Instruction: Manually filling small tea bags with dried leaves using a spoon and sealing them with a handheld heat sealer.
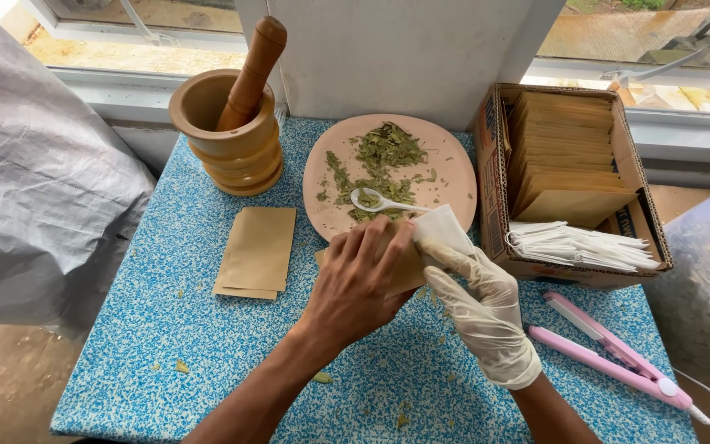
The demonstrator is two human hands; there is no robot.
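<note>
At the far left a grey sheet point(34, 164) hangs beside the blue speckled table point(166, 329). At the back left of the table stands a wooden mortar point(232, 136) with a pestle point(252, 70) leaning in it. In front of it lies a small stack of brown pouches point(256, 251), flat and apart from everything else. In the middle sits a pink plate point(445, 164) of dried green leaves point(384, 156), with a white spoon point(380, 201) lying on them. Just in front of the plate, the bare left hand point(355, 284) curls its fingers over a brown pouch point(404, 267), holding it above the table. The gloved right hand point(478, 308) pinches a white sachet point(441, 230) at the pouch's mouth; whether it is partly inside cannot be told. To the right, a cardboard box point(491, 164) holds more brown pouches upright and a bundle of white sachets. In front of it lies a pink sealer point(610, 353), its cord trailing off right.
</note>
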